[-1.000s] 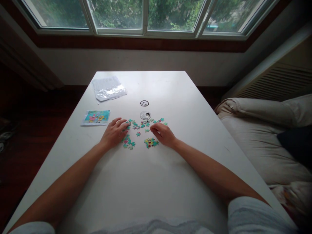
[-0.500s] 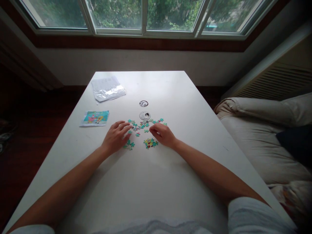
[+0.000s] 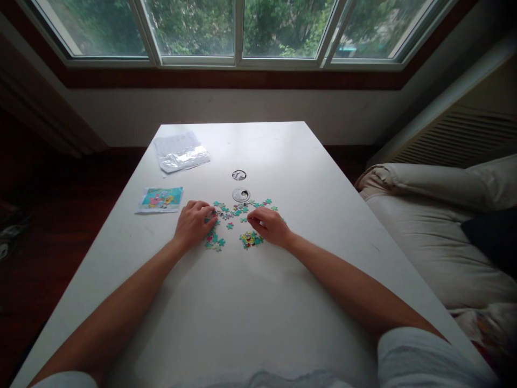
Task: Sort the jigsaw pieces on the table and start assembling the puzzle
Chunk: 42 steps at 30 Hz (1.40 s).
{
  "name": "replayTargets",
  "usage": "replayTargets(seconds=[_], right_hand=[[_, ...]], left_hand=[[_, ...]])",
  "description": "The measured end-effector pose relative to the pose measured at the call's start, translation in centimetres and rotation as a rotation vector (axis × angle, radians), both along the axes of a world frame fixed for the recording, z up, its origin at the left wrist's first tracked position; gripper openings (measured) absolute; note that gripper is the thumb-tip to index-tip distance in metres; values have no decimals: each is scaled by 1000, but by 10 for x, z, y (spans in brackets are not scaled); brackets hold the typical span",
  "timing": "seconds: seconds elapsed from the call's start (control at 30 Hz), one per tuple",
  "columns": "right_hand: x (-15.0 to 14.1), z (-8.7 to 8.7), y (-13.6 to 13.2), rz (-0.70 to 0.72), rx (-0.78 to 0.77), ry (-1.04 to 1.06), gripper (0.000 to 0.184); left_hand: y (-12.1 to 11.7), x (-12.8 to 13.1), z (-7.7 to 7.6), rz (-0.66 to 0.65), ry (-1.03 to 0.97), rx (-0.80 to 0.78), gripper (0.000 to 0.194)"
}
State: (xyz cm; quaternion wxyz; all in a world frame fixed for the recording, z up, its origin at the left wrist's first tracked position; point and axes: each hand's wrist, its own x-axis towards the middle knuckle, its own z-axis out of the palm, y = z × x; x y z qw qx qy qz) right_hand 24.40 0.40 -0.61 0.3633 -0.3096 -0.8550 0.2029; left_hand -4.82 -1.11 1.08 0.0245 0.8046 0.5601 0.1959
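Note:
My left hand is over the left side of the loose jigsaw pieces, thumb and fingertips drawn together on a small puzzle piece that they mostly cover. Across from it, my right hand rests on the table with thumb and forefinger pinched; whatever is between them is too small to make out. Just below the right fingers lies a joined cluster of pieces with a yellow cartoon face. A single puzzle piece sits between the hands. More teal and pink pieces spread in an arc beyond.
A picture sheet with cartoon figures lies left on the white table. Behind it is a clear plastic bag with papers. Two round inserts mark the tabletop's middle. A beige sofa stands to the right.
My left hand has shifted slightly right over the loose pieces, and its spread fingers have drawn together. My right hand has kept its pinch in nearly the same place. The view has tilted slightly.

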Motion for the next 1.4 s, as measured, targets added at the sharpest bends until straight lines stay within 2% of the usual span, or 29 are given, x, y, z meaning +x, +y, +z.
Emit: replayTargets(seconds=[0.33,0.53,0.6,0.83,1.07,1.17,1.3,1.4], right_hand=[[-1,-1,-1,-22,34,-37,14],[-11,6,-19,131,302,-324,20],[-15,7,-24,141,349,-407,23],[-30,2,-15,32,359,-455,18],[-44,-1,-1,-68,334,-416,17],[-36,1,-1,-81,316,-372,19],[-11,5,-6,-148,223,-333,19],[16,6,-13,-325,178,-348,25]], left_hand=[[6,-6,1,15,-16,-9,21],[-6,13,4,76,74,-2,27],[-8,17,4,96,106,1,24],[0,23,3,133,108,4,16],[6,26,0,131,56,27,18],[-2,24,2,97,11,2,24],[-25,22,4,26,8,0,49],[-45,22,-1,-44,73,-39,66]])
